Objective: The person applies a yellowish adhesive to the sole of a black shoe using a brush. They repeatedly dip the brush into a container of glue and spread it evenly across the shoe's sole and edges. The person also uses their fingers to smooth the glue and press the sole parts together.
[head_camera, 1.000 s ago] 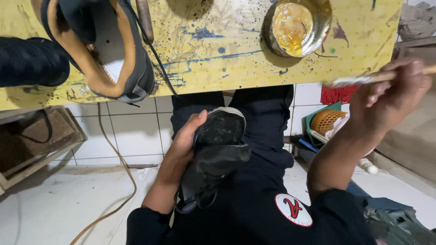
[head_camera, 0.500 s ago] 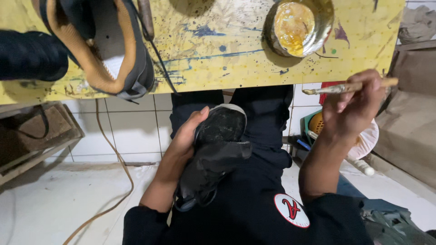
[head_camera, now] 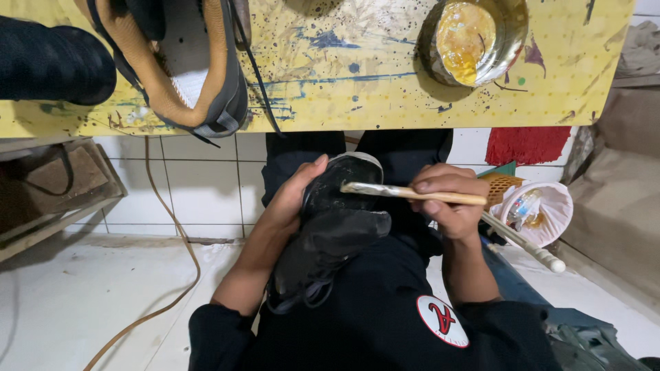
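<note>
1. Three shoes show: one black shoe (head_camera: 330,233) in the person's lap, one shoe with an orange-lined opening (head_camera: 182,69) lying on the yellow paint-spattered surface (head_camera: 357,82), and one dark shoe (head_camera: 51,58) at the surface's left edge
2. One brush with a wooden handle (head_camera: 412,194) and one round tin of yellow glue (head_camera: 471,38), the tin standing on the surface toward its right
3. One white bucket (head_camera: 543,213) sits on the floor at the right, beside an orange mesh basket (head_camera: 498,185)
4. The left hand (head_camera: 292,203) comes up from below, forearm bent inward; its fingers wrap the black shoe's left side, the thumb tip reaching up near the toe
5. The right hand (head_camera: 447,199) is curled over the brush handle, fingers closed narrowly around it, wrist bent inward across the lap
6. The brush lies nearly level, its bristle end touching the toe part of the black shoe, below the surface's near edge
</note>
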